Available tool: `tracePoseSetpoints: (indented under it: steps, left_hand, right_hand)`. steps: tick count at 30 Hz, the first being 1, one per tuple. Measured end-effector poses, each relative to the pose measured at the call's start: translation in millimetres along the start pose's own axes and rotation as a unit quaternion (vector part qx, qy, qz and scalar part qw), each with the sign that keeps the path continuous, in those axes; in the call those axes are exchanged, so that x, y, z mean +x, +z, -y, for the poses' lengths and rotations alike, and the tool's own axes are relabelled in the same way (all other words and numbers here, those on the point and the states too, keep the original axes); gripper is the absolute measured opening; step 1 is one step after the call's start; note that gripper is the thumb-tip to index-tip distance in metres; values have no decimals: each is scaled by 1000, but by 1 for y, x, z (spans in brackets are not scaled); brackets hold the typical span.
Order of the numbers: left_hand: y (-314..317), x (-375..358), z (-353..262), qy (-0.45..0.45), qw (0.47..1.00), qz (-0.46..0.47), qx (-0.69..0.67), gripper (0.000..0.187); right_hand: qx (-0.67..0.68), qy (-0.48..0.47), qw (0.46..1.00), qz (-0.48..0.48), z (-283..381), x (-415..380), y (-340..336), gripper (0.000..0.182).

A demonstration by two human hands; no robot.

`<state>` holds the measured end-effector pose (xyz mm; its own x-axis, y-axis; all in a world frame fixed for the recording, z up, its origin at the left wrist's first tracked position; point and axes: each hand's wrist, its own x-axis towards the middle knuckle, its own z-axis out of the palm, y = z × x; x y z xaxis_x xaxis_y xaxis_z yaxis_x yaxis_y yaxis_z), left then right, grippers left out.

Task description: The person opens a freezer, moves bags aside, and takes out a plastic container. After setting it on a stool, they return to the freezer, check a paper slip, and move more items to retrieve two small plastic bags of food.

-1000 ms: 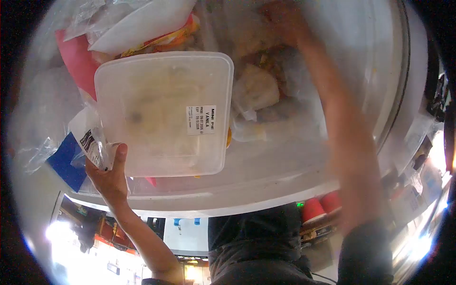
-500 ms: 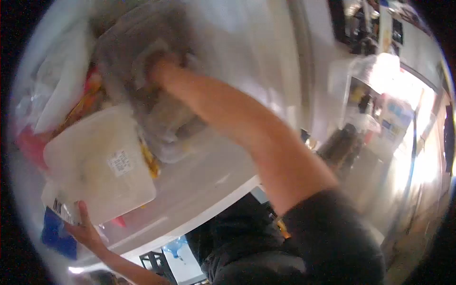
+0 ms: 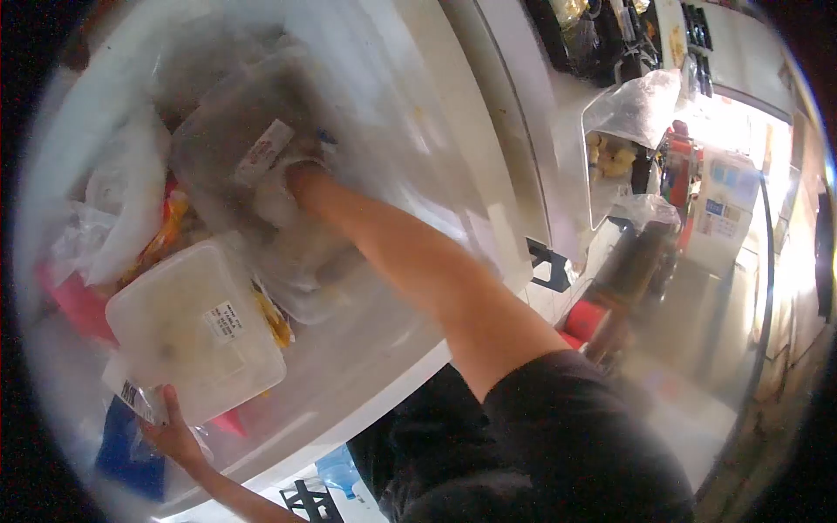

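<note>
At the near left, a square translucent plastic tub [image 3: 187, 336] with a white printed label on its lid is tilted over the other goods. My left hand [image 3: 179, 436] grips its lower edge, thumb up against the side and the other fingers mostly hidden. Deeper in, my right hand [image 3: 303, 181] reaches into a greyish clear plastic container [image 3: 214, 118]. Whitish plastic wrapping [image 3: 279, 209] surrounds that hand and hides its fingers. A white label lies beside it. Whether it holds anything cannot be seen.
White frosted freezer walls [image 3: 392, 105] enclose the goods. Clear bags [image 3: 122, 187], a pink package [image 3: 78, 301] and a blue package [image 3: 131, 449] lie at the left. Yellow-orange packaging [image 3: 174, 218] sits behind the tub. Outside at the right stand a red cylindrical object [image 3: 588, 322] and a white box [image 3: 728, 209].
The camera view has shifted, and the tub appears slightly lower and further right. My right hand remains inside the container, where the white label now shows clearly.
</note>
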<state>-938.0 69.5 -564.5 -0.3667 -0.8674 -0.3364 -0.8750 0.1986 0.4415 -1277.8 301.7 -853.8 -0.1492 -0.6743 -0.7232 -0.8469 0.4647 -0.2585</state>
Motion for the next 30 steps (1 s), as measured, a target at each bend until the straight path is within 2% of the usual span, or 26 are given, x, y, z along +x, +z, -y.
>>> tracePoseSetpoints:
  steps: [1, 2, 5, 7, 9, 12, 14, 16, 17, 18, 19, 20, 22, 23, 25, 27, 29, 30]
  left_hand:
    - [-1, -3, -10, -1, 1000, -1, -2, 57]
    - [-4, -2, -8, 1, 1000, -4, 3, 57]
    - [-4, 1, -5, 11, 1000, 16, 1, 54]
    - [-2, -2, -9, 3, 999, 4, -47, 53]
    - [-4, 2, -4, 16, 999, 17, -27, 55]
    - [-1, 4, 6, 7, 1000, 9, -21, 58]
    - [-2, 2, 4, -13, 999, -14, -36, 60]
    - [-5, -1, -9, 27, 998, -10, 64, 60]
    - [-6, 0, -11, 28, 997, -15, 66, 60]
    - [-5, 0, -13, 46, 999, -8, 12, 58]
    - [-3, -1, -13, 62, 997, 0, -43, 57]
    - [-2, 1, -7, 63, 997, 0, -44, 57]
    - [-2, 5, 4, 30, 995, 35, -86, 56]
    - [-2, 5, 7, 33, 995, 39, -89, 56]
    - [-4, 5, -4, 17, 997, 45, -60, 58]
    - [-4, 1, -15, 26, 998, 33, -47, 58]
    - [-3, 0, -19, 34, 999, 21, -34, 58]
    - [-3, 0, -17, 29, 999, 5, -13, 59]
  right_hand:
    - [-65, 30, 978, 195, 8, -12, -22, 40]
    - [-40, 42, 983, 175, 10, -18, -28, 40]
    - [100, 65, 993, -17, 10, -30, -20, 41]
    - [161, 69, 981, -77, 12, -37, -21, 42]
    - [209, 71, 970, -106, 12, -43, -27, 43]
    - [293, 69, 949, -95, 15, -69, -56, 44]
    - [378, 77, 922, -28, 13, -95, -85, 45]
    - [439, 87, 894, 9, 14, -118, -102, 46]
    - [439, 82, 895, 6, 18, -125, -102, 46]
    - [419, 42, 892, -167, 24, -132, -97, 40]
    - [384, 2, 861, -334, 26, -136, -94, 35]
    - [383, 3, 861, -335, 27, -136, -90, 35]
    - [158, -132, 939, -275, 26, -143, -88, 30]
    - [157, -127, 940, -275, 26, -151, -85, 30]
    - [270, -58, 905, -324, 45, -202, -121, 30]
    - [408, -53, 865, -288, 51, -255, -156, 30]
    - [435, -91, 815, -371, 47, -321, -178, 30]
    - [462, -53, 800, -379, 44, -359, -189, 31]
